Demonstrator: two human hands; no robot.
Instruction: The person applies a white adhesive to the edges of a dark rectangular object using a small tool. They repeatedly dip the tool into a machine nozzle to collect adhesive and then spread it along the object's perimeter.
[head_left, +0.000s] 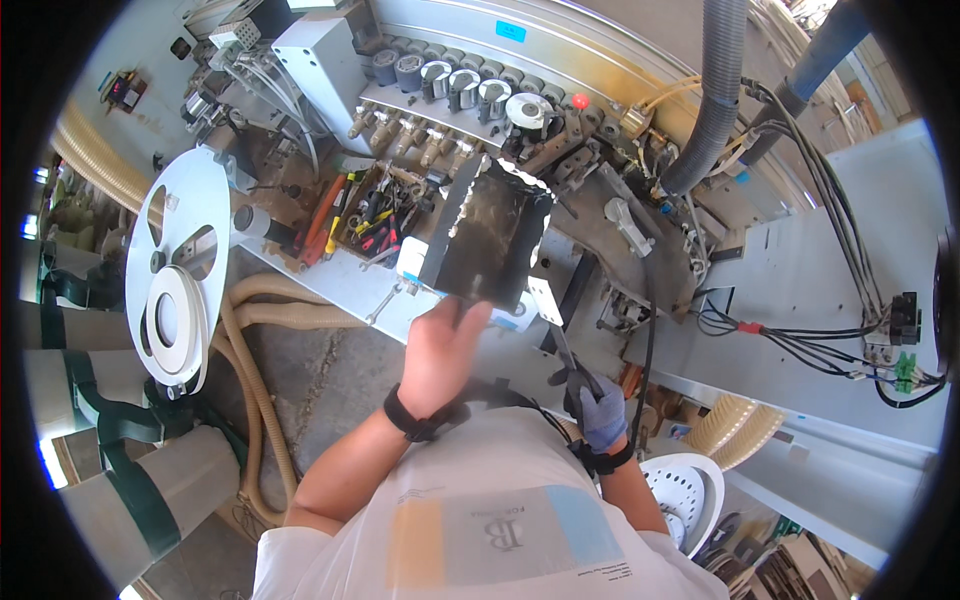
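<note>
The left hand (440,350) is bare and sits at the near edge of a black box (490,235). Its fingers are partly bent and meet that edge; the pictures do not show whether they close around it. The box is in front of the torso, above the near side of the bench (338,291), tilted slightly to the right at its far end. Its inner face is brown-smudged, and ragged whitish material lines the far and side edges.

The right hand (598,410) wears a grey glove with dark fingers. The fingers are curled closed around a tool (567,352). The tool points up and left, toward a white plate (544,300) beside the near right corner of the box.

A wrench (385,303) lies on the bench, left of the box. Beyond it, a tray of pliers and screwdrivers (380,212) stands near a row of brass-coloured fittings (425,138). A white reel (180,280) stands at far left, with tan hoses (255,390) beside it. A grey hose (708,90) descends at upper right.
</note>
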